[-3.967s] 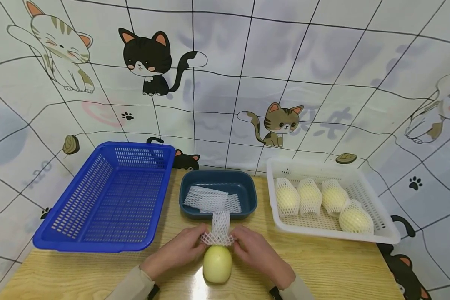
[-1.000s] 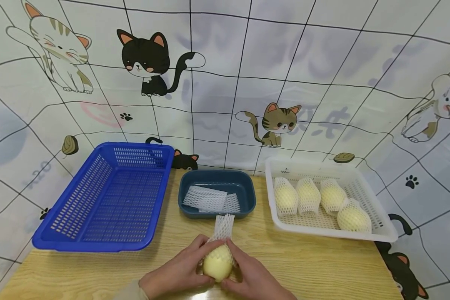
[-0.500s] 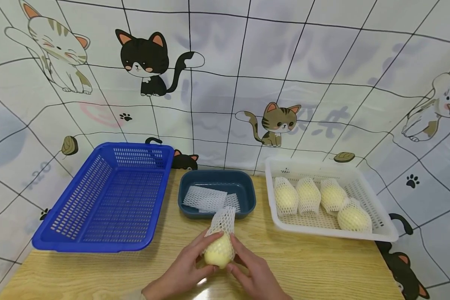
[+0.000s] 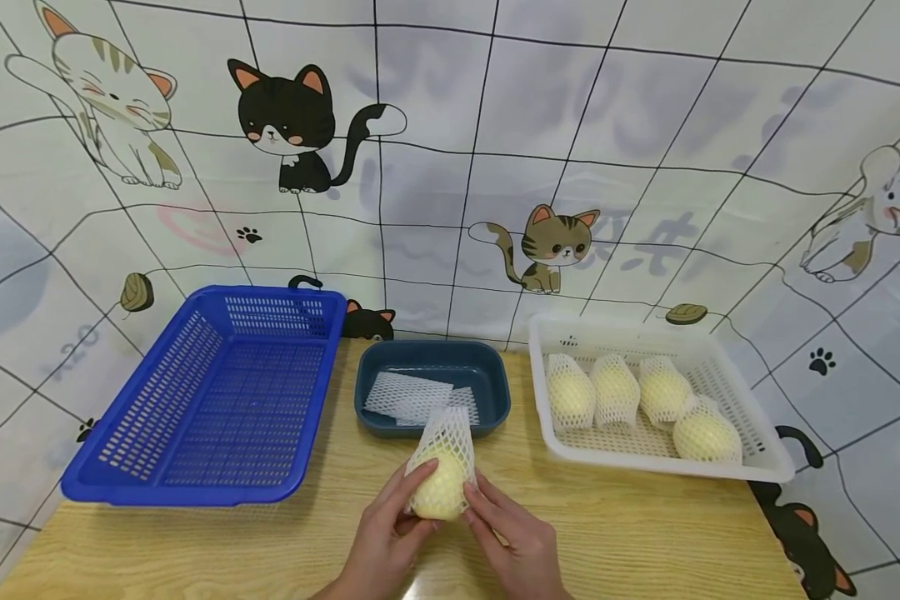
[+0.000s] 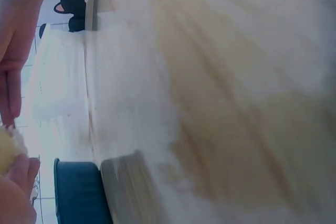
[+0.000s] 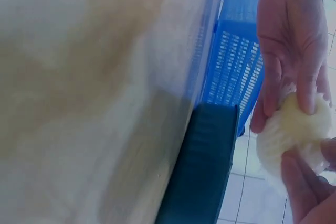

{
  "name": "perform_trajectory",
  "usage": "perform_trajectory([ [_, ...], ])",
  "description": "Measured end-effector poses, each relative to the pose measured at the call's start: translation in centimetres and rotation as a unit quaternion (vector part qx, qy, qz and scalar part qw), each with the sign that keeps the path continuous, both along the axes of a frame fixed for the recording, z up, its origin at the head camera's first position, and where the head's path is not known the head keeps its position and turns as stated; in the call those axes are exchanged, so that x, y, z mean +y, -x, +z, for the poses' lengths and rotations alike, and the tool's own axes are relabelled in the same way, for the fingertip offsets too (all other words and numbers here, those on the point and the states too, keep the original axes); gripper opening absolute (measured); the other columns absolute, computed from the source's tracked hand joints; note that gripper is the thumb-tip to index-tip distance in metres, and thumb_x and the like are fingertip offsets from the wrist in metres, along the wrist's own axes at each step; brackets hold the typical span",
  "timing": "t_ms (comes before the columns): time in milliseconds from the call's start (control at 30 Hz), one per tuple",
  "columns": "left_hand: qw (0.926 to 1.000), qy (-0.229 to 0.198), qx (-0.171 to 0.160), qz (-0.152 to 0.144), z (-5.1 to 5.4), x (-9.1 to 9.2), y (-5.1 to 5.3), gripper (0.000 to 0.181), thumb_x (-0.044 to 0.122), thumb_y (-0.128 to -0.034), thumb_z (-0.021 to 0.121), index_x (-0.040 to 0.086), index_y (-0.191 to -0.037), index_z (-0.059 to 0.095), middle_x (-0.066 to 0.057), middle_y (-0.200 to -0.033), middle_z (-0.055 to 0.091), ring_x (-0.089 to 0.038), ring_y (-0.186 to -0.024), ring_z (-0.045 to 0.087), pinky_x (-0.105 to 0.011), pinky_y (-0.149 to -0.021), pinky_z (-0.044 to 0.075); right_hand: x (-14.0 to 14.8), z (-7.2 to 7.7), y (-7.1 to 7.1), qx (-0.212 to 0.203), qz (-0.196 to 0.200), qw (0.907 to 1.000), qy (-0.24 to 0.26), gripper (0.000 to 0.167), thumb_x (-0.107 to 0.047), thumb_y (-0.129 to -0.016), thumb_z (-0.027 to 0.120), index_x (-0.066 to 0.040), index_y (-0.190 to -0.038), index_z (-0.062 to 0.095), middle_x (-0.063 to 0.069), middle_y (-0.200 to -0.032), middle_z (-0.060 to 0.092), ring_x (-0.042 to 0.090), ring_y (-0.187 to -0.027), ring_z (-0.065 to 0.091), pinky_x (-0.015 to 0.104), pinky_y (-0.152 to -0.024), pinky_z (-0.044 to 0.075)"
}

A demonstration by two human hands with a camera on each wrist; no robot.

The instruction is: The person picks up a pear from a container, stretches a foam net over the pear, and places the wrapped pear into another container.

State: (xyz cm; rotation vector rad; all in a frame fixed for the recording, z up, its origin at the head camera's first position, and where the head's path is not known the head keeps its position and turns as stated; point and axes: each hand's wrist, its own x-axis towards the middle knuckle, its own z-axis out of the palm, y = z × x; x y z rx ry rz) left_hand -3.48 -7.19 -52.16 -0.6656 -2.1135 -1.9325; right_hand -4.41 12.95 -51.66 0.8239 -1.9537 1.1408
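A round, pale yellow fruit (image 4: 440, 495) sits inside a white foam net sleeve (image 4: 448, 429), held off the table between both hands. The sleeve's narrow loose end points away, toward the dark teal tray. My left hand (image 4: 382, 533) grips the fruit from the left, fingers on its upper side and thumb low. On the opposite side my right hand (image 4: 521, 537) pinches the sleeve's edge against the fruit with thumb and fingertips. In the right wrist view the netted fruit (image 6: 304, 124) shows between the fingers of both hands; the left wrist view catches only part of the fruit (image 5: 6, 150).
The teal tray (image 4: 371, 418) holds several flat foam nets (image 4: 412, 396). A blue basket (image 4: 187, 492) stands at left. At right, a white basket (image 4: 645, 462) contains several netted fruits (image 4: 570, 396). A cat-print cloth (image 4: 435, 192) hangs behind the wooden table (image 4: 630, 533).
Earlier the sleeve was stretched above the bare fruit on the table; it has since been drawn down over the fruit. Fruit and hands have lifted and tilted slightly; the right fingers shifted to the lower edge.
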Motion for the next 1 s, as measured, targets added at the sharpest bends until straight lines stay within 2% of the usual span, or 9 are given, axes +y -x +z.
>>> perform_trajectory([
  [167,0.9990,-0.021,-0.011,0.038,0.1,0.6,-0.1,0.069,-0.014,-0.0866,0.073,0.009,-0.149,0.052,-0.029,-0.150,0.043,-0.014,-0.113,0.062,-0.033,-0.078,0.062,0.0,0.3,0.3,0.018,0.023,0.9991,0.032,0.024,-0.017,-0.100,0.071,0.002,-0.110,0.079,0.024,-0.110,0.074,0.017,-0.107,0.072,0.018,-0.083,0.055],
  [367,0.9974,-0.031,-0.008,0.064,0.2,0.7,0.4,0.072,-0.017,-0.0827,0.074,0.008,-0.147,0.053,-0.023,-0.143,0.048,-0.013,-0.112,0.063,-0.033,-0.077,0.062,0.0,0.4,0.4,0.022,0.051,0.9984,0.005,0.022,-0.015,-0.100,0.071,0.003,-0.110,0.079,0.026,-0.116,0.072,0.022,-0.103,0.074,0.020,-0.080,0.058],
  [467,0.9974,-0.038,-0.010,0.060,0.0,0.5,0.5,0.072,-0.017,-0.0826,0.074,0.008,-0.147,0.053,-0.014,-0.144,0.050,-0.013,-0.111,0.063,-0.032,-0.079,0.062,0.3,0.7,0.4,-0.020,0.056,0.9982,-0.011,0.021,-0.010,-0.095,0.076,0.001,-0.113,0.077,0.022,-0.123,0.071,0.025,-0.106,0.073,0.022,-0.088,0.057],
  [567,0.9975,-0.048,-0.014,0.049,0.0,0.4,0.6,0.071,-0.016,-0.0837,0.074,0.009,-0.147,0.053,-0.002,-0.145,0.050,-0.013,-0.109,0.064,-0.031,-0.079,0.062,0.7,1.4,0.4,-0.110,0.067,0.9916,-0.007,0.036,-0.004,-0.088,0.080,-0.007,-0.122,0.072,0.016,-0.129,0.066,0.023,-0.116,0.066,0.021,-0.099,0.051],
  [667,0.9981,-0.055,-0.004,0.028,0.1,0.4,0.7,0.070,-0.016,-0.0850,0.073,0.008,-0.148,0.053,0.004,-0.147,0.050,-0.013,-0.107,0.065,-0.031,-0.078,0.062,0.9,2.3,0.5,-0.232,0.119,0.9645,0.042,0.054,0.003,-0.088,0.075,-0.009,-0.138,0.059,0.016,-0.140,0.056,0.022,-0.129,0.056,0.027,-0.106,0.047],
  [800,0.9983,-0.056,0.016,0.010,0.2,0.5,0.9,0.069,-0.015,-0.0861,0.072,0.007,-0.148,0.053,0.002,-0.150,0.050,-0.012,-0.106,0.064,-0.029,-0.076,0.061,0.8,3.2,0.7,-0.382,0.212,0.8899,0.131,0.067,0.003,-0.102,0.055,-0.015,-0.162,0.030,0.018,-0.161,0.032,0.022,-0.141,0.047,0.032,-0.109,0.046],
  [867,0.9981,-0.055,0.024,0.013,0.3,0.6,1.0,0.067,-0.015,-0.0866,0.072,0.006,-0.148,0.053,0.001,-0.150,0.051,-0.011,-0.105,0.064,-0.028,-0.075,0.061,0.6,3.5,0.9,-0.428,0.228,0.8619,0.148,0.070,-0.001,-0.106,0.049,-0.021,-0.166,0.019,0.017,-0.168,0.021,0.024,-0.145,0.042,0.030,-0.110,0.045],
  [933,0.9979,-0.054,0.027,0.023,0.3,0.7,1.2,0.066,-0.015,-0.0872,0.071,0.005,-0.148,0.054,0.000,-0.149,0.052,-0.011,-0.104,0.063,-0.027,-0.074,0.061,0.4,3.5,1.1,-0.450,0.232,0.8481,0.155,0.069,-0.005,-0.108,0.045,-0.025,-0.167,0.015,0.016,-0.170,0.014,0.027,-0.146,0.039,0.030,-0.108,0.046],
  [1000,0.9973,-0.056,0.033,0.033,0.3,0.8,1.3,0.063,-0.015,-0.0882,0.071,0.004,-0.147,0.055,-0.001,-0.147,0.055,-0.011,-0.103,0.064,-0.027,-0.074,0.061,0.2,3.3,1.3,-0.447,0.228,0.8512,0.153,0.067,-0.006,-0.109,0.044,-0.021,-0.167,0.015,0.018,-0.170,0.012,0.029,-0.146,0.038,0.029,-0.108,0.045],
])
